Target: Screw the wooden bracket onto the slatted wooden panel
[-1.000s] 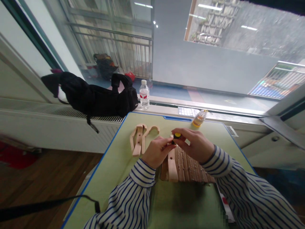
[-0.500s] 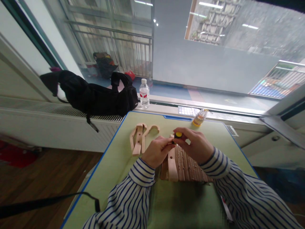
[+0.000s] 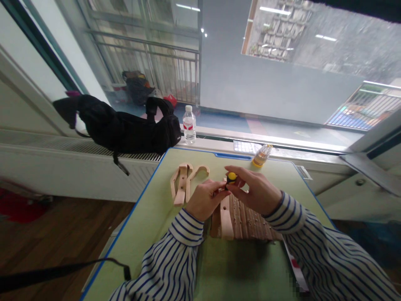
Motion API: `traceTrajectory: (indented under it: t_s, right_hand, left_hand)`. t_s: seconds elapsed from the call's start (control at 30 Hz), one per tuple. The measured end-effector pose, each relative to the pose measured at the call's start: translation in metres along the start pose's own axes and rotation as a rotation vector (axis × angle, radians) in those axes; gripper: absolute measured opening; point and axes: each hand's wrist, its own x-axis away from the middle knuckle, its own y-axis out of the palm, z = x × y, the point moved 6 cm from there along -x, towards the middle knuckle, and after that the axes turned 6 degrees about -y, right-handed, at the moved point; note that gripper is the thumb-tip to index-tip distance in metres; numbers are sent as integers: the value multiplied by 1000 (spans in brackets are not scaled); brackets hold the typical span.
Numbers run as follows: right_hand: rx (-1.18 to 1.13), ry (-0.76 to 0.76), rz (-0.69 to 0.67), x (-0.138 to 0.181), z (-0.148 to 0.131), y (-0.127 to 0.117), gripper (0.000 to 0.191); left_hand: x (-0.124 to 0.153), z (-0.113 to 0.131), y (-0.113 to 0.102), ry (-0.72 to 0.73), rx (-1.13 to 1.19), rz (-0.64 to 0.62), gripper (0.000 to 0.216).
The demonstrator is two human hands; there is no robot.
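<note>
- Right hand (image 3: 258,190): thumb and fingers curled about the rounded yellow-and-black tool (image 3: 232,177), grasping it from the right, its yellow end facing upward.
- Left hand (image 3: 203,200): thumb and index finger drawn together at the dark lower end of the tool; whether they grip the tool or something beneath it cannot be told.
- Tool: above the far end of the ridged block, between the desk's left and right edges; its tip is hidden by the fingers.
- Ridged brown block (image 3: 250,221): on the desk (image 3: 144,221), well inside the left and right edges, its upper face dotted with small holes.
- Pale wooden piece (image 3: 226,223): lying along the left side of the block, one round hole visible, its far end partly covered by the fingers.
- Group of wooden pieces (image 3: 181,188): close together near the desk's far left corner, left of the hands; the rightmost is curved like a hook.
- Small bottle (image 3: 261,156): near the far edge, toward the far right corner, yellow at its base.
- Water bottle (image 3: 189,127): upright on the sill just beyond the far edge, beside the black bag (image 3: 134,129).
</note>
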Motion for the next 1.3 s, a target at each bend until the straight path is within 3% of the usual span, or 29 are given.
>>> traceTrajectory:
  t_s: [0.17, 0.4, 0.9, 1.3]
  right_hand:
    - [-8, -66, -52, -2, -3, -2, 35]
    - [53, -30, -5, -2, 0, -2, 24]
    - [44, 7, 65, 1, 3, 0, 23]
    - [59, 55, 21, 0, 4, 1, 27]
  left_hand:
    - [1, 0, 1, 12, -1, -15, 24]
    - [0, 1, 3, 20, 17, -31, 21]
    - [0, 1, 5, 23, 68, -76, 20]
    - [0, -5, 1, -31, 29, -12, 26]
